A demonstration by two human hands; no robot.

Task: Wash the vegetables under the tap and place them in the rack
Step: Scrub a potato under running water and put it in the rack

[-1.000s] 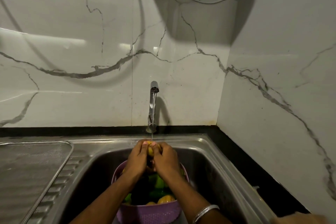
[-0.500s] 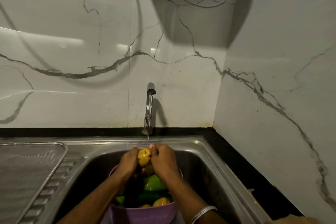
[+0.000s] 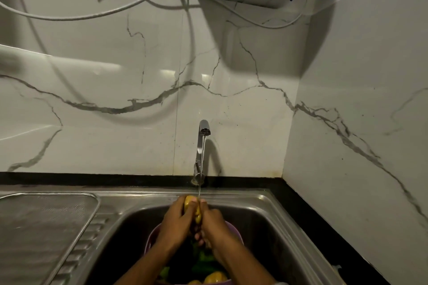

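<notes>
Yellow vegetable, held under running tap, steel sink.

Surroundings: mesh rack (image 3: 44, 220) on the drainboard at left; purple basket (image 3: 154, 237) of green and yellow vegetables below the hands. Left hand (image 3: 177, 222) and right hand (image 3: 214, 227) both grasp the yellow vegetable (image 3: 191, 206) beneath the tap (image 3: 202, 146); its long axis runs away from the viewer, far end toward the wall.

From my feed I see two bare forearms entering from six o'clock, with no sleeves reaching the wrists or anywhere along what shows. The left hand (image 3: 177, 222) is bare, and I spot no ring or band on it. The right hand (image 3: 215, 227) is bare as well. At about five o'clock, a pale sliver sits at the right wrist, cut off by the frame edge; I cannot tell what it is.
</notes>
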